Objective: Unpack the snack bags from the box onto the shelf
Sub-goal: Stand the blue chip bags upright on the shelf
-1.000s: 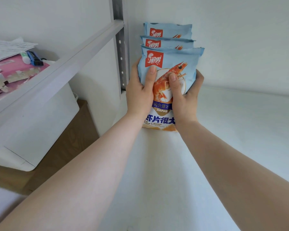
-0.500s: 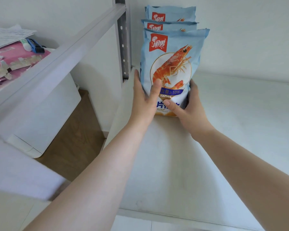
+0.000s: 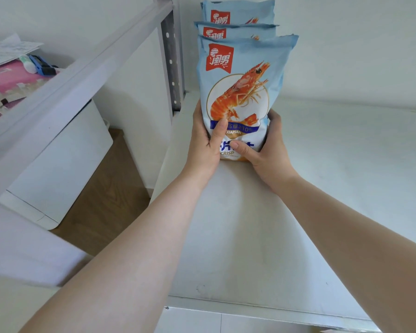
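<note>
pale blue snack bag (image 3: pixel 244 92) with an orange shrimp printed on the front, upright at the back left corner of the white shelf (image 3: pixel 322 188), bottom edge down on the board. gripped low on both sides — left hand (image 3: pixel 205 143) wrapped round the left edge with the thumb laid across the front over the dark blue band, right hand (image 3: pixel 265 150) curled round the right edge with the thumb lying across the lower print. fingers of both hidden behind the bag, so only the thumbs and palms plainly seen.

directly behind, two more identical bags (image 3: pixel 238 20) standing upright in a row, red logo patches peeking above one another, rearmost close to the white wall.

just left of the row, a grey perforated upright post (image 3: pixel 171 56) with a white crossbeam (image 3: pixel 82 75) running off to the left. beyond that beam — pink packaging and papers (image 3: pixel 7 78) beside a small blue object (image 3: pixel 42 66). lower left, a white cabinet (image 3: pixel 55 164) on a brown wooden floor (image 3: pixel 106 195).
</note>
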Tool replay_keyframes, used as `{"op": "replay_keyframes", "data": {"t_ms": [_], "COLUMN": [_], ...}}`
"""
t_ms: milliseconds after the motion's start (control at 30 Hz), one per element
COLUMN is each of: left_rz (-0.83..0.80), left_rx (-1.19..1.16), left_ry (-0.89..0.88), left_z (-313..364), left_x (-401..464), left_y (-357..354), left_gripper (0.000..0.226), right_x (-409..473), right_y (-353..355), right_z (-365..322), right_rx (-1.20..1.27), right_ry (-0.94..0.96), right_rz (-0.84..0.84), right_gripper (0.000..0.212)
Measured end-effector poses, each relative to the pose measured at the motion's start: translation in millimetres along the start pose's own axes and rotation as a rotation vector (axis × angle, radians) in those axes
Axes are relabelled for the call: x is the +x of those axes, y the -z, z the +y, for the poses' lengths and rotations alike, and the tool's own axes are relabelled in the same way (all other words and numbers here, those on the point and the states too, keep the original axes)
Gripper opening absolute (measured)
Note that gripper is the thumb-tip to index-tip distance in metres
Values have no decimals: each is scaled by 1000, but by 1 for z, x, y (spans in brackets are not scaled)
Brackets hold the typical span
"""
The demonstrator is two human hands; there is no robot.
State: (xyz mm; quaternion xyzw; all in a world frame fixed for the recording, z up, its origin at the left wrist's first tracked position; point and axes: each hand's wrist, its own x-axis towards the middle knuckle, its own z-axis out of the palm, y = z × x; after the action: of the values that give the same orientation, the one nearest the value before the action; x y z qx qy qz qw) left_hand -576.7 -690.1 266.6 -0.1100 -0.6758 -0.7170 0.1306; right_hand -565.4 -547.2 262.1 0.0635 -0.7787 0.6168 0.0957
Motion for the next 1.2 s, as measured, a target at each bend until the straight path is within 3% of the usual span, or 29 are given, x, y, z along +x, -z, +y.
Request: {"op": "replay_keyframes", "data": {"t_ms": [200,367,467,633,800,900,1133,1200], "left_rz": [45,127,136,130,148,177,218,159], "left_rx": [39,131,126,105,120,203,307,335], "left_ry": [20,59,62,73,114,145,285,297], "left_z": [-2,-6,-5,1,8,19,60,85], "left_x": [3,3,-1,-7,-16,-24,-87,-126], "left_y": [0,-1,-1,2,2,5,18,17], "left_gripper": [57,89,95,88,64,63,55,50], "right_x": [0,-1,-3,-6,-10,-18,-97,-135], "right_y": [-3,-1,-2,-4,1,5,36,49], "right_z": [0,1,0,-5,-8,-18,-60,-75], "right_rx": [-38,-58,-69,-51,-86,-132,-339,-412], "right_ry": [3,25,32,30,13,-12,-173,-237], "right_rz": [-9,-1,22,54,55,59,120,141], "right_gripper": [99,90,88,98,93,95,76,67]}}
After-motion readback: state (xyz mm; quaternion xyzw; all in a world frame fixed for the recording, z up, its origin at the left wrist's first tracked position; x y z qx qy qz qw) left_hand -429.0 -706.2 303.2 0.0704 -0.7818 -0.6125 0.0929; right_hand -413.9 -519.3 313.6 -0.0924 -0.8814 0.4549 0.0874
